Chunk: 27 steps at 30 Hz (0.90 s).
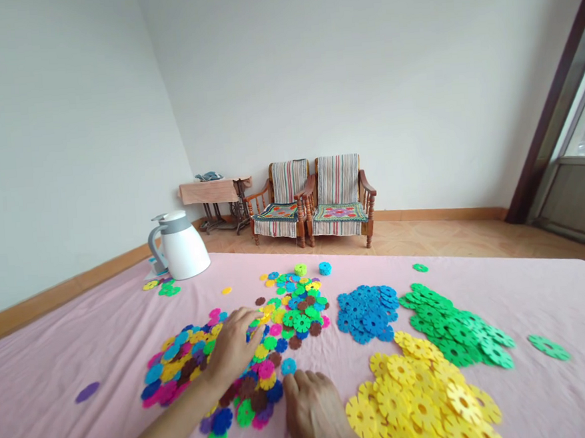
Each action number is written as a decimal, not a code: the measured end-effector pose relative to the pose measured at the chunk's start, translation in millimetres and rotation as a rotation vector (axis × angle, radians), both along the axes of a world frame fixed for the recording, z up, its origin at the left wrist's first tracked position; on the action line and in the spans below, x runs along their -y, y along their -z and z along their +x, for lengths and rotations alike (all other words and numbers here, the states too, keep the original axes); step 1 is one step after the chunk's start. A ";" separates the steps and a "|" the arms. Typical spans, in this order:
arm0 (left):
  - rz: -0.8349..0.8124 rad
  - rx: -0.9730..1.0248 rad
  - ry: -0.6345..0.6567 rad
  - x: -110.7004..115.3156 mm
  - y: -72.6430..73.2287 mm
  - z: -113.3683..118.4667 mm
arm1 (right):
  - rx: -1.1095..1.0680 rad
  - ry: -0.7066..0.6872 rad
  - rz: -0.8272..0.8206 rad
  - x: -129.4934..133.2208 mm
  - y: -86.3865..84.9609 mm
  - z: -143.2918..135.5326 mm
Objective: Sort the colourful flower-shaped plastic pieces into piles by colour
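My left hand [236,343] reaches over a pile of mixed-colour notched plastic discs [170,371], fingers stretched and a little apart, close to some yellow discs [267,311]. Nothing shows in its grasp. On the cloth to the right of the mixed discs rests my right hand [315,404], its fingers curled down; whatever they may hold is hidden. A light-blue disc [288,366] lies just beyond those fingers. Sorted heaps sit on the right: blue discs [368,312], green discs [455,328] and large yellow discs [418,397].
A white jug [184,246] with a grey handle stands at the table's far left. Small stacks of lime [301,270] and blue [325,269] discs are near the far edge. A purple disc [87,392] lies left on the pink cloth [42,370]. Two wooden armchairs [338,196] stand beyond.
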<state>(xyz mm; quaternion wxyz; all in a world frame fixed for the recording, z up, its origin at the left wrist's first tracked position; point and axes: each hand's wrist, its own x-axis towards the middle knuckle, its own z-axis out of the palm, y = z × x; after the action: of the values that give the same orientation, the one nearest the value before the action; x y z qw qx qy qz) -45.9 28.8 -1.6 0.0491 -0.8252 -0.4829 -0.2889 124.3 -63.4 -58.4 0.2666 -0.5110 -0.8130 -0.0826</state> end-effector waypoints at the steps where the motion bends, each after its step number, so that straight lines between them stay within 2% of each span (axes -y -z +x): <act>1: -0.025 -0.025 -0.015 -10.8 -4.5 0.8 | 0.001 -0.003 -0.003 0.3 -0.4 0.3; 4: -0.153 -0.172 -0.082 -43.1 -10.1 0.8 | 0.008 0.009 -0.016 0.6 -0.2 0.8; 8: -0.260 -0.283 -0.121 -64.8 -1.6 -0.9 | 0.019 0.012 -0.041 0.6 0.7 1.3; 12: -0.231 -0.285 -0.108 -63.6 3.2 -0.2 | 0.013 -0.007 -0.068 1.5 0.1 2.4; 16: -0.190 -0.286 -0.097 -59.2 -1.4 2.6 | 0.017 -0.008 -0.108 2.8 -4.5 5.4; 19: -0.132 -0.264 -0.101 -55.9 -7.2 3.1 | 0.044 -0.006 -0.053 6.5 -13.5 7.6; 21: -0.056 -0.203 -0.096 -52.2 -12.6 4.2 | 0.059 -0.045 0.049 12.5 -20.2 7.5; 24: 0.007 0.020 -0.044 -43.2 -22.2 13.5 | 0.045 -0.132 0.226 25.7 -22.5 3.9; 25: -0.042 0.112 -0.012 -39.0 -24.6 19.7 | 0.031 -0.141 0.284 30.3 -19.7 2.3; 27: -0.271 0.276 0.079 -28.0 -26.0 36.6 | 0.018 -0.136 0.381 38.3 -9.1 -0.3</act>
<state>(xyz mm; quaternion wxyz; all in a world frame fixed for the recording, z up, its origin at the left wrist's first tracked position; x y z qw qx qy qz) -9.3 56.7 24.3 -0.1402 -0.7951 -0.4869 -0.3332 124.0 -101.6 -49.2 0.3560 -0.3943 -0.8178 -0.2214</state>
